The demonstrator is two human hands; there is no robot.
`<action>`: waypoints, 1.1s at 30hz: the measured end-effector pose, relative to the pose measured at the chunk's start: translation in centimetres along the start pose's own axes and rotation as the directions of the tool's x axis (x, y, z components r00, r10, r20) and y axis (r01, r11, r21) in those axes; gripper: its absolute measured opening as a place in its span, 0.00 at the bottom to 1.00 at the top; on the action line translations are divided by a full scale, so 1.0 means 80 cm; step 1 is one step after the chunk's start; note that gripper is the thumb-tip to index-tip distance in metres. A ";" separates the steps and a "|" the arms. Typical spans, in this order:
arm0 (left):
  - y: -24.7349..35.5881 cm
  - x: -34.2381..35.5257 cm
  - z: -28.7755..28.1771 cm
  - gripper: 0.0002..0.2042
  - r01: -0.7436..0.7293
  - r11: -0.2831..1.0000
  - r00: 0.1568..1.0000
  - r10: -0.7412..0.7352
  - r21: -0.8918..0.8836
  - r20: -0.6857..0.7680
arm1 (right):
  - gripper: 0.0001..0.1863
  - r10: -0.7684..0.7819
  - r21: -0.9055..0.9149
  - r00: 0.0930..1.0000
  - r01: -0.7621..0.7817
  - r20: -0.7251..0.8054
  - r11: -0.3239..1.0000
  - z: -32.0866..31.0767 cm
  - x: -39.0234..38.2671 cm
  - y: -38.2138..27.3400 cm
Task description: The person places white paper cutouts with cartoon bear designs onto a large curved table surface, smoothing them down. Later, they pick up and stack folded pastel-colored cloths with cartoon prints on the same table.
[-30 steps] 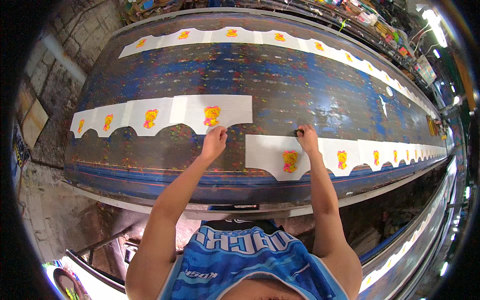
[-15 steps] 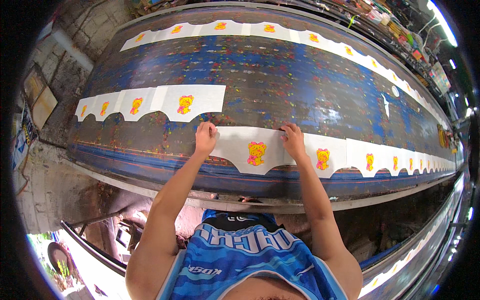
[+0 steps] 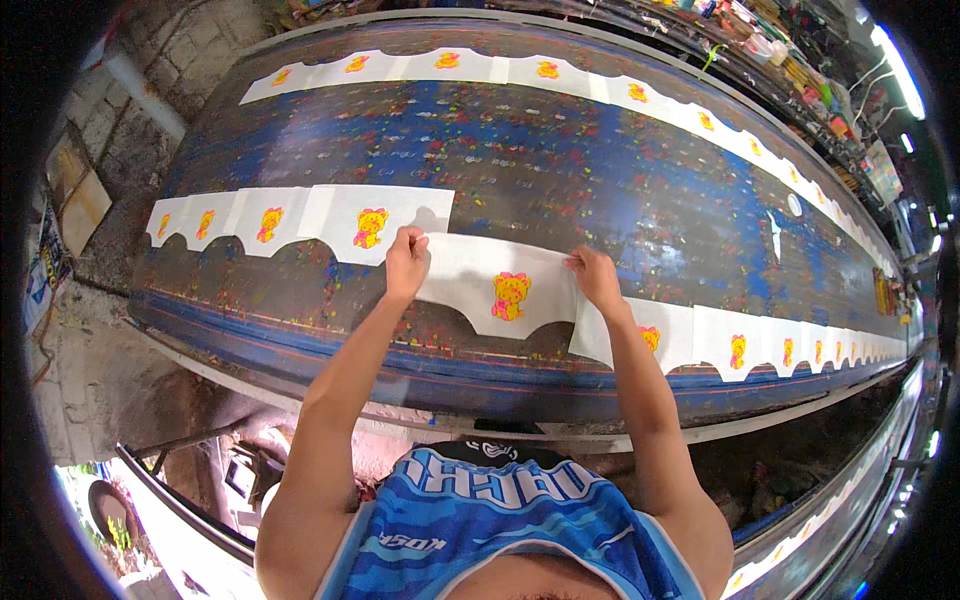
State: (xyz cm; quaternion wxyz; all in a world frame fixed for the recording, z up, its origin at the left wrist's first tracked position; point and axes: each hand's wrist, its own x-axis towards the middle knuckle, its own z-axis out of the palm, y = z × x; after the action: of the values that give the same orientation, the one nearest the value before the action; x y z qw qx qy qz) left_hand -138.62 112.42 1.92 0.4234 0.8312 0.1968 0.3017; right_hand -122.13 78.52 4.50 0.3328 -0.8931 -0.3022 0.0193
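Both arms reached forward, elbows slightly bent. The left hand (image 3: pixel 406 262) and right hand (image 3: pixel 594 277) each pinched an upper corner of a white printed fabric panel (image 3: pixel 498 288), its long axis running left to right, scalloped edge toward the person, on the paint-spattered table (image 3: pixel 560 170).

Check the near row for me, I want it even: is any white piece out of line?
Yes. The white printed piece held by the left hand and right hand sits tilted, lower than the left neighbour.

far-right printed pieces (image 3: pixel 860 348) too small to tell, shelf clutter (image 3: pixel 790 60) blurred
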 end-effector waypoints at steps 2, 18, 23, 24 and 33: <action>-0.015 0.037 0.019 0.08 -0.008 1.000 0.999 0.008 -0.009 -0.035 | 0.07 0.013 -0.003 1.000 -0.013 -0.019 1.000 0.002 0.034 0.000; -0.006 0.037 0.050 0.14 -0.050 0.996 0.996 0.045 0.070 0.078 | 0.18 0.138 -0.154 0.983 -0.155 -0.119 0.976 -0.033 0.032 0.076; 0.053 -0.032 0.092 0.11 -0.044 0.999 0.970 0.036 0.030 0.242 | 0.20 0.221 -0.225 0.963 -0.251 -0.152 0.941 -0.085 -0.036 0.141; 0.065 -0.043 0.103 0.10 -0.032 0.999 0.958 0.018 0.044 0.285 | 0.20 0.194 -0.247 0.967 -0.231 -0.166 0.941 -0.097 -0.050 0.154; 0.162 -0.125 0.241 0.11 -0.020 0.998 0.910 -0.005 0.057 0.413 | 0.22 -0.010 -0.212 0.996 -0.011 -0.093 0.977 -0.189 -0.148 0.242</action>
State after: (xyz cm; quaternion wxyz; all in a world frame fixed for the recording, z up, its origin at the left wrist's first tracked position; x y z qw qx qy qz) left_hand -132.23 88.00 0.35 0.4292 0.8893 0.1086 0.1147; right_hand -118.01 51.63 2.53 0.2492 -0.9235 -0.2863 -0.0551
